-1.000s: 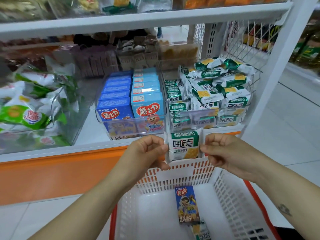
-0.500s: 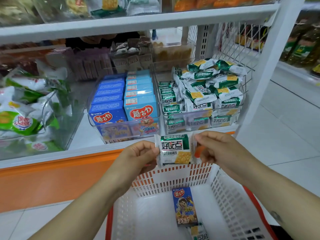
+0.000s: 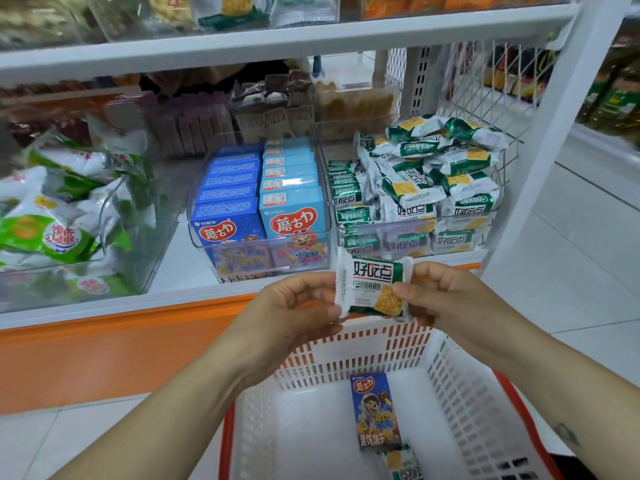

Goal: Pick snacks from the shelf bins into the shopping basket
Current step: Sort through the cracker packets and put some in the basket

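Note:
A green-and-white cracker packet [image 3: 372,287] is held upright above the far rim of the white shopping basket [image 3: 464,410]. My left hand [image 3: 294,306] pinches its left edge and my right hand [image 3: 446,299] pinches its right edge. Down in the basket lie a dark blue snack box [image 3: 375,412] and another green cracker packet [image 3: 403,462], partly cut off at the bottom. Behind my hands, a clear shelf bin [image 3: 415,233] holds several of the same cracker packets.
A clear bin of blue snack boxes [image 3: 259,209] sits left of the cracker bin. Green-and-white bags [image 3: 52,230] fill a bin at far left. An upper shelf board [image 3: 277,39] overhangs. A white shelf post [image 3: 550,140] stands right, with tiled floor beyond.
Both hands keep hold of the cracker packet throughout; it has tipped a little clockwise and sits slightly right in view, while the camera has shifted a little.

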The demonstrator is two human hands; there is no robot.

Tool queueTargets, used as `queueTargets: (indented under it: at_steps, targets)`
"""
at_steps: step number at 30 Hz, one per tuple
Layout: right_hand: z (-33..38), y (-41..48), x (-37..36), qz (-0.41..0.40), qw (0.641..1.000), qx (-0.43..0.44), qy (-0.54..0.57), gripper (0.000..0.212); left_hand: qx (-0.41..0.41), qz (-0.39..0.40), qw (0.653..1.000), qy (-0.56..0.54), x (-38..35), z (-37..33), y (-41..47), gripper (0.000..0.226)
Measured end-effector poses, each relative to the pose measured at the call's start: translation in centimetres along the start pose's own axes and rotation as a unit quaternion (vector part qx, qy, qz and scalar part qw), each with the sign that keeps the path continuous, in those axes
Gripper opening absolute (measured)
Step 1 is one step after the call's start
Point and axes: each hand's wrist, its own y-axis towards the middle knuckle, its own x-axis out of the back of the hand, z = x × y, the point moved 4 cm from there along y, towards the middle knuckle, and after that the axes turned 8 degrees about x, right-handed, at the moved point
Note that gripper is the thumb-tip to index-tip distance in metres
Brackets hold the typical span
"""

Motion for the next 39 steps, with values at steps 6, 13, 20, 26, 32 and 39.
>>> queueTargets:
  at_steps: [6, 13, 20, 26, 32, 39]
  targets:
    - [0.5, 0.0, 0.5, -0.044, 0.996, 0.077, 0.007, 0.021, 0.037, -0.033, 0.998, 0.045, 0.3, 0.1, -0.2, 0.02]
    - [1.8, -1.9, -1.7, 0.009, 0.848, 0.398, -0.35, 0.015, 0.086, 0.0, 0.995, -0.049, 0.0, 0.5, -0.4, 0.04]
    - [1.2, -0.9, -0.7, -0.049, 0.969, 0.182, -0.157, 0.028, -0.041, -0.016, 0.998, -0.033, 0.2, -0.3, -0.1, 0.05]
    - [0.0, -0.6, -1.2, -0.016, 0.989, 0.079, -0.121, 0.008, -0.064, -0.025, 0.998, -0.014, 0.1, 0.3, 0.3, 0.049]
    - [-0.2, -0.5, -1.3, -0.021, 0.992, 0.059, -0.114, 0.017, -0.077, -0.017, 0.997, 0.003, -0.5, 0.4, 0.3, 0.044]
    - [-0.9, -0.1, -1.5, -0.043, 0.999, 0.02, 0.018, 0.017, -0.106, -0.045, 0.992, -0.059, -0.8, 0.5, 0.6, 0.041]
